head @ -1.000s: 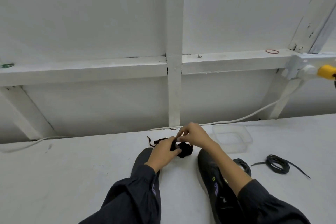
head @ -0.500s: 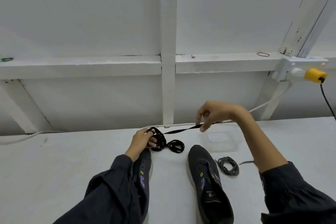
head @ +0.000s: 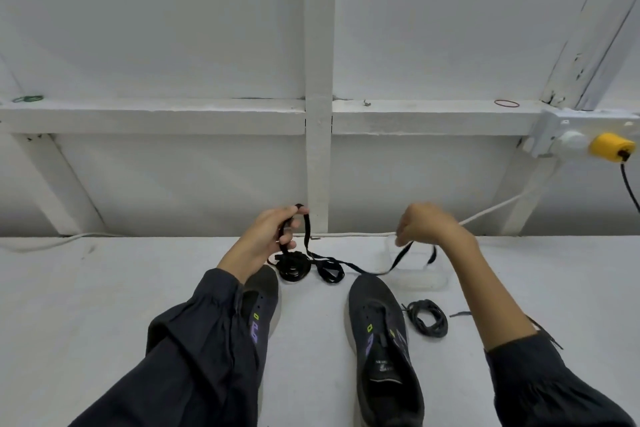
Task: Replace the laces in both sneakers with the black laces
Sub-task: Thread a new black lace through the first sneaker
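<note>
Two dark sneakers stand on the white table, toes pointing away from me: the left sneaker (head: 260,305) is half hidden under my left sleeve, the right sneaker (head: 381,343) shows in full with no lace in it. A flat black lace (head: 329,265) runs between my hands, its coiled part lying on the table past the toes. My left hand (head: 273,236) pinches a raised loop of it. My right hand (head: 424,227) holds the other end above a clear container. A second, coiled dark lace (head: 427,317) lies to the right of the right sneaker.
A clear plastic container (head: 415,274) sits on the table under my right hand. A white cable (head: 491,210) runs along the wall to a socket with a yellow plug (head: 611,146). The white framed wall rises right behind the table.
The lace bundle has been pulled apart: my right hand drew one end out to the right and now holds it lower. My left hand lifted a loop up off the table.
</note>
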Tool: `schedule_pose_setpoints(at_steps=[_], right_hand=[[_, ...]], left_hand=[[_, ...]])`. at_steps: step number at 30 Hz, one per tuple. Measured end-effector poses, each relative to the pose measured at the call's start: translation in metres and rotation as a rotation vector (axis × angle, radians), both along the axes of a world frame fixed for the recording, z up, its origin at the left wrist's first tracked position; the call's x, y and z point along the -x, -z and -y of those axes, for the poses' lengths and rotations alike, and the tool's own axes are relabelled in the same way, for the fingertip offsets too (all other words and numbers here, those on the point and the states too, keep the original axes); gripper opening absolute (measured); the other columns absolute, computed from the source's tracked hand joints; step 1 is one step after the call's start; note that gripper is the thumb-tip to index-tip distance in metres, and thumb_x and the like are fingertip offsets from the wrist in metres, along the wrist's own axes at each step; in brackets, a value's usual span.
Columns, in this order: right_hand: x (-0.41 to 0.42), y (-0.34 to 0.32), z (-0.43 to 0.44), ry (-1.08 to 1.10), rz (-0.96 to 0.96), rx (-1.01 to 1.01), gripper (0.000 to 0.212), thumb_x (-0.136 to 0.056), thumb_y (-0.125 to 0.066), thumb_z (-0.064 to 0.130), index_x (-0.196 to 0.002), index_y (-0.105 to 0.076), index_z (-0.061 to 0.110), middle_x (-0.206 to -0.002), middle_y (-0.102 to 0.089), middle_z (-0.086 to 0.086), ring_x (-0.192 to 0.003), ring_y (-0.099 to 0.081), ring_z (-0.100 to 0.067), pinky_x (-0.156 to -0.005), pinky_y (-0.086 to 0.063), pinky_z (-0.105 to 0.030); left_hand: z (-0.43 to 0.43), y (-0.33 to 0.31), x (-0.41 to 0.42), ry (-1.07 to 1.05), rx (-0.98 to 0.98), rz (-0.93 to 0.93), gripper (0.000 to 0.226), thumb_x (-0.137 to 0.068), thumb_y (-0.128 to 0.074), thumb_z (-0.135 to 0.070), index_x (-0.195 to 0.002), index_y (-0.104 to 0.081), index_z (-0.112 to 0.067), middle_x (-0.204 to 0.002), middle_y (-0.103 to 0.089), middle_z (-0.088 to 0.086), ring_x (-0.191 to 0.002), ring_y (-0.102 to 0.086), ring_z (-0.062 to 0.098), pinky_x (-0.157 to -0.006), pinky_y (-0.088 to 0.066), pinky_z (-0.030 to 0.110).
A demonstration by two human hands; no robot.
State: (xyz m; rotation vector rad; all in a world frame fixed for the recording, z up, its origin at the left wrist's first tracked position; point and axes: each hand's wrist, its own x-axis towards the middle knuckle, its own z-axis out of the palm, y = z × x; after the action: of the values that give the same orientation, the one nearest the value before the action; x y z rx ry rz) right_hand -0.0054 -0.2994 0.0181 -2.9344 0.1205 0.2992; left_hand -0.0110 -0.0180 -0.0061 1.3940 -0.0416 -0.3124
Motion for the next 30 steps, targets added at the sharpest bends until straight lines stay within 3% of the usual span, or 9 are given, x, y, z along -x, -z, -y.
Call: schedule_pose_setpoints(at_steps=[5, 8, 12, 16, 19, 22, 24, 27, 30], right_hand=[[0.012, -0.014, -0.05, -0.322, -0.008, -0.768, 0.065, -0.08, -0.08, 0.029, -0.138, -0.05, 0.027, -0.13, -0.059, 0.007, -0.122, -0.054, -0.009, -0.103, -0.043, -0.029], [0.015, -0.022, -0.07, -0.495, -0.119, -1.026, 0.034, -0.09, -0.069, 0.014, -0.123, -0.059, 0.016, -0.11, -0.072, -0.004, -0.114, -0.064, -0.013, -0.103, -0.044, -0.026], [0.013, -0.025, -0.068, -0.578, -0.237, -0.98, 0.022, -0.095, -0.063, 0.02, -0.109, -0.069, 0.005, -0.084, -0.069, -0.023, -0.092, -0.068, -0.032, -0.097, -0.049, -0.031], [0.015, 0.007, -0.068, -0.596, -0.312, -0.817, 0.022, -0.091, -0.068, 0.024, -0.101, -0.073, 0.005, -0.074, -0.055, -0.014, -0.064, -0.051, -0.018, -0.067, -0.04, -0.028], [0.016, 0.024, -0.068, -0.472, -0.176, -0.879, 0.02, -0.087, -0.074, 0.026, -0.088, -0.071, 0.006, -0.078, -0.059, -0.007, -0.073, -0.052, -0.017, -0.07, -0.041, -0.029], [0.01, 0.025, -0.074, -0.344, 0.011, -0.986, 0.022, -0.083, -0.077, 0.03, -0.088, -0.069, 0.01, -0.116, -0.058, 0.009, -0.107, -0.056, -0.003, -0.093, -0.039, -0.024], [0.009, 0.026, -0.083, -0.417, -0.025, -0.99, 0.017, -0.085, -0.076, 0.026, -0.088, -0.071, 0.011, -0.129, -0.056, 0.011, -0.119, -0.051, 0.006, -0.095, -0.038, -0.014], [0.016, 0.034, -0.089, -0.502, -0.154, -1.028, 0.011, -0.089, -0.07, 0.02, -0.086, -0.07, 0.009, -0.09, -0.071, -0.009, -0.085, -0.065, -0.011, -0.076, -0.044, -0.016], [0.026, 0.035, -0.081, -0.477, -0.183, -1.094, 0.02, -0.091, -0.068, 0.028, -0.079, -0.065, 0.012, -0.067, -0.061, -0.01, -0.071, -0.057, -0.025, -0.073, -0.041, -0.033]], left_hand=[[0.024, -0.04, 0.009, 0.205, -0.058, 0.155, 0.023, -0.099, -0.05, -0.023, -0.108, -0.067, -0.009, -0.065, -0.045, -0.005, -0.047, -0.029, 0.009, -0.049, -0.038, 0.02], [0.033, -0.052, 0.011, 0.196, -0.053, 0.237, 0.02, -0.098, -0.052, -0.022, -0.103, -0.067, -0.009, -0.062, -0.044, -0.005, -0.048, -0.03, 0.01, -0.047, -0.035, 0.019], [0.03, -0.058, 0.003, 0.032, 0.095, 0.243, 0.018, -0.099, -0.05, -0.019, -0.102, -0.064, -0.009, -0.06, -0.042, -0.008, -0.042, -0.028, 0.005, -0.043, -0.03, 0.017], [0.023, -0.07, -0.011, -0.055, 0.221, 0.245, 0.016, -0.101, -0.047, -0.017, -0.099, -0.062, -0.012, -0.061, -0.044, -0.009, -0.041, -0.03, 0.003, -0.043, -0.028, 0.016], [0.02, -0.082, -0.019, -0.077, 0.239, 0.254, 0.017, -0.101, -0.047, -0.02, -0.102, -0.062, -0.014, -0.066, -0.045, -0.008, -0.044, -0.03, 0.004, -0.045, -0.028, 0.017], [0.024, -0.091, -0.022, -0.008, 0.255, 0.244, 0.018, -0.101, -0.046, -0.023, -0.102, -0.062, -0.014, -0.067, -0.047, -0.008, -0.045, -0.03, 0.005, -0.045, -0.028, 0.018], [0.029, -0.098, -0.022, 0.042, 0.253, 0.245, 0.019, -0.101, -0.046, -0.023, -0.1, -0.062, -0.015, -0.069, -0.051, -0.008, -0.045, -0.032, 0.005, -0.045, -0.03, 0.018], [0.031, -0.108, -0.026, -0.01, 0.246, 0.278, 0.017, -0.101, -0.048, -0.022, -0.101, -0.064, -0.016, -0.083, -0.061, -0.005, -0.05, -0.043, 0.007, -0.05, -0.04, 0.019], [0.021, -0.113, -0.039, -0.126, 0.276, 0.281, 0.016, -0.101, -0.048, -0.021, -0.1, -0.063, -0.016, -0.1, -0.067, 0.0, -0.067, -0.061, 0.011, -0.063, -0.053, 0.024]])
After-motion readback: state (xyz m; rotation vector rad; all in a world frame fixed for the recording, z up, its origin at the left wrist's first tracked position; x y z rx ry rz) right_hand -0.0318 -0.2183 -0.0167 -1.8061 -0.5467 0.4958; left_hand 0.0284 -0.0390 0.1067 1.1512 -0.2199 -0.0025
